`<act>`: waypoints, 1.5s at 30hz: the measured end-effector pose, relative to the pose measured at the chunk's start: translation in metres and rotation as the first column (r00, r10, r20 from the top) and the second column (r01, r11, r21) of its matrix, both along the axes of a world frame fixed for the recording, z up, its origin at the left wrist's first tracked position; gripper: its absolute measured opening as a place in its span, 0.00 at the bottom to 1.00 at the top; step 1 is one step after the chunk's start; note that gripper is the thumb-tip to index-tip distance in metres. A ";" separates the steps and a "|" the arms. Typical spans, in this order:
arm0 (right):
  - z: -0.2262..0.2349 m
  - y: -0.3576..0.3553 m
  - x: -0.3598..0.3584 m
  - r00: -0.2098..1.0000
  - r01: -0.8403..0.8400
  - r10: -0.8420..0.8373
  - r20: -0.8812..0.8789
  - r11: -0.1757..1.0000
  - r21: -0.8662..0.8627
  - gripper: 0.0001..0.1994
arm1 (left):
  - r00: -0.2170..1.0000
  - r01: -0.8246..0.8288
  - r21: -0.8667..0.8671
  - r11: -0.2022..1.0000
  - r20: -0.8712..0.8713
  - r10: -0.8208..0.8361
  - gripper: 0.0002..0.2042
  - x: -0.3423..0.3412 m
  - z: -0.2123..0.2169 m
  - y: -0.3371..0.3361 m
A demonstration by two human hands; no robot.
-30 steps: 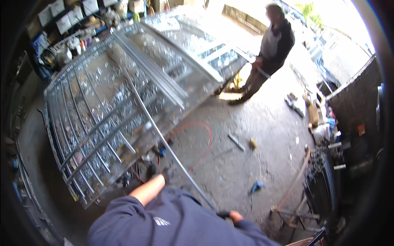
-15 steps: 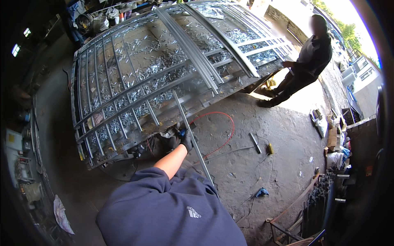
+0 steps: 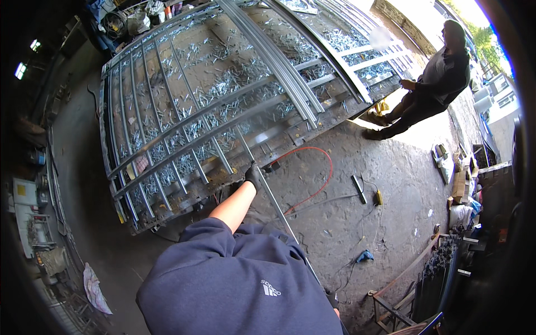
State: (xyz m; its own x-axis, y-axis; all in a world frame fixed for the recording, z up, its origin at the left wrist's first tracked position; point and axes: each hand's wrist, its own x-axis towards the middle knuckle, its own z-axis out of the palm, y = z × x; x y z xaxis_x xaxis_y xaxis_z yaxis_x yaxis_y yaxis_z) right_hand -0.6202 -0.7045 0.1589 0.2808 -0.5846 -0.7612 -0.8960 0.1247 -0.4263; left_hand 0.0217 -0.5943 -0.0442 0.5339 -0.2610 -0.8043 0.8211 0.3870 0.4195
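My left hand [image 3: 253, 176], in a dark glove, is shut on a long thin metal bar [image 3: 279, 212]. The bar runs from my lower right up over the edge of a large metal gate frame [image 3: 184, 111] that lies flat, with rows of bars and many small shiny pieces strewn under it. My blue sweatshirt hides most of my right hand [image 3: 333, 301], which sits at the bar's lower end and appears to grip it. My bare left forearm reaches forward from the sleeve.
Another person [image 3: 430, 89] stands at the gate's far right corner. On the concrete floor lie a red cable [image 3: 324, 173], a dark tool [image 3: 358, 188], a small yellow thing [image 3: 379, 197] and a blue rag [image 3: 365, 255]. A metal rack [image 3: 402, 296] stands lower right, with cardboard boxes [image 3: 460, 184] beyond.
My view has swung left and closer to the gate. My left hand has reached farther along the bar toward the gate's edge, and my right hand has slipped behind my sweatshirt.
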 end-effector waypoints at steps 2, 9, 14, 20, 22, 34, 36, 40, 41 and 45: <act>0.006 -0.009 0.006 0.990 0.140 -0.142 0.002 0.975 0.170 0.22 | 0.999 -0.023 -0.008 1.000 0.048 0.023 0.27 -0.002 -0.004 0.001; -0.088 -0.046 0.008 0.961 -0.217 0.186 0.206 0.966 0.141 0.17 | 0.985 0.157 0.019 0.987 0.074 -0.158 0.25 -0.008 -0.001 0.026; -0.153 -0.055 0.034 0.984 0.159 -0.176 0.019 0.926 0.341 0.21 | 0.886 0.442 0.036 0.896 0.135 -0.443 0.24 -0.015 0.040 0.113; -0.153 -0.043 0.096 0.995 0.053 -0.078 0.058 0.935 0.350 0.18 | 0.879 0.473 0.384 0.793 -0.145 -0.454 0.21 -0.083 0.056 0.265; -0.147 -0.042 0.103 0.996 0.037 -0.055 0.067 0.966 0.254 0.17 | 0.906 0.424 0.483 0.766 -0.217 -0.364 0.20 -0.117 0.059 0.305; -0.172 -0.027 0.184 0.987 0.051 -0.094 0.133 0.953 0.298 0.19 | 0.448 0.773 0.603 0.197 -0.299 -0.843 0.13 -0.182 0.056 0.392; -0.179 -0.021 0.222 0.995 0.049 -0.070 0.078 0.967 0.249 0.19 | 0.295 0.727 0.681 0.091 -0.190 -0.936 0.13 -0.145 0.045 0.391; -0.194 0.016 0.435 0.419 -0.512 0.849 0.321 0.513 -0.689 0.27 | -0.003 0.483 0.875 -0.026 -0.028 -1.000 0.13 -0.059 0.031 0.371; -0.187 0.020 0.494 0.663 -0.638 0.669 0.338 0.740 -0.214 0.26 | 0.226 0.536 0.825 0.178 0.063 -0.972 0.12 -0.045 0.031 0.360; -0.150 0.039 0.676 0.316 -0.171 0.376 0.871 0.926 -0.338 0.27 | 0.347 0.499 0.771 0.396 0.241 -0.906 0.10 0.021 0.045 0.326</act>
State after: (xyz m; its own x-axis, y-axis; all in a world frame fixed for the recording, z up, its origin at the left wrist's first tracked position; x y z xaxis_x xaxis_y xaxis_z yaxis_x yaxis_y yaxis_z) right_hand 0.0561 -0.6651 0.0090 0.8990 -0.4034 0.1706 0.0937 -0.2034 -0.9746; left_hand 0.0427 -0.2681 0.0004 0.6934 -0.4693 -0.5468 0.1448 -0.6526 0.7438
